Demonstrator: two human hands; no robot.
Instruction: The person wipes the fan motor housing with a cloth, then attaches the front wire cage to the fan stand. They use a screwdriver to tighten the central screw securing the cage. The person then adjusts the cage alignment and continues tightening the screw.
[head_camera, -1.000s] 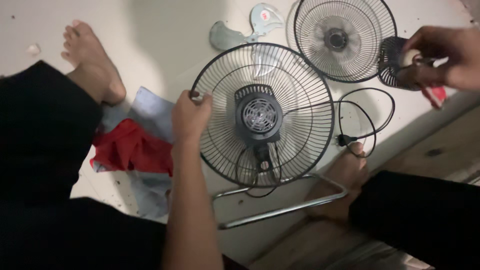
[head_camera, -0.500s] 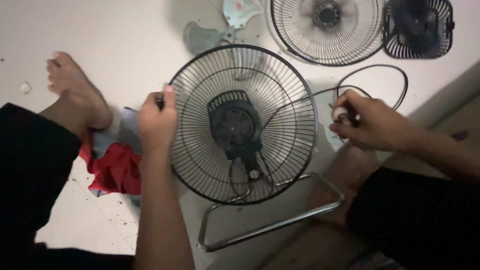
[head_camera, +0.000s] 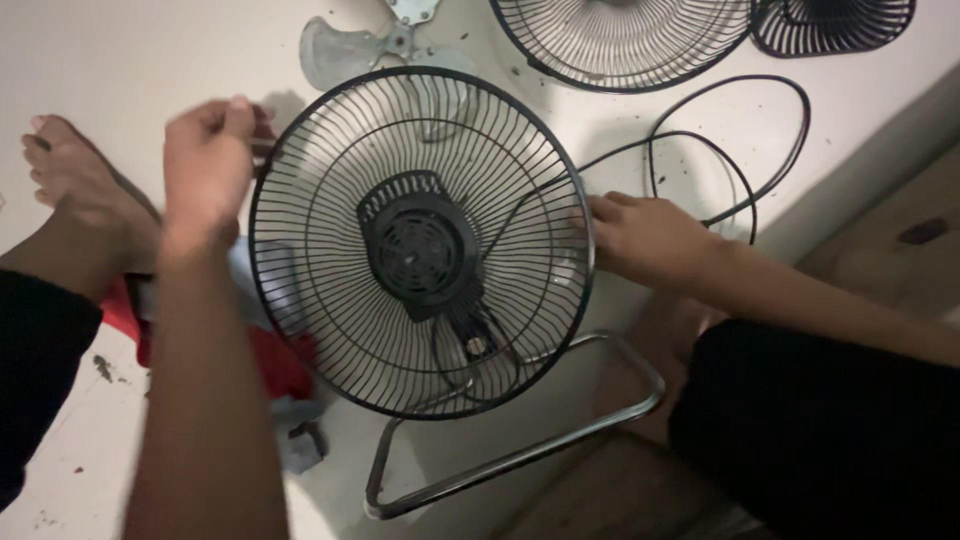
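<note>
A round black wire fan grille (head_camera: 330, 330) with a dark motor housing (head_camera: 418, 248) at its centre stands tilted on a bent chrome tube stand (head_camera: 520, 452). My left hand (head_camera: 205, 160) grips the grille's upper left rim. My right hand (head_camera: 640, 238) is at the right rim, with its fingers curled around the wire edge. Whether it also holds something small is hidden. The black power cord (head_camera: 735, 130) loops on the pale floor just behind my right hand.
A translucent fan blade (head_camera: 345, 48), a second wire grille (head_camera: 620, 45) and a small dark grille (head_camera: 835, 28) lie at the top. A red cloth (head_camera: 285, 362) lies under the fan on the left. My bare foot (head_camera: 80, 190) and black-clothed legs (head_camera: 830, 430) flank the fan. A wooden floor strip (head_camera: 890, 240) is at the right.
My right hand came from the small grille at the far right to the fan's right rim. My left hand slid up along the left rim. The view shifted, so everything sits higher.
</note>
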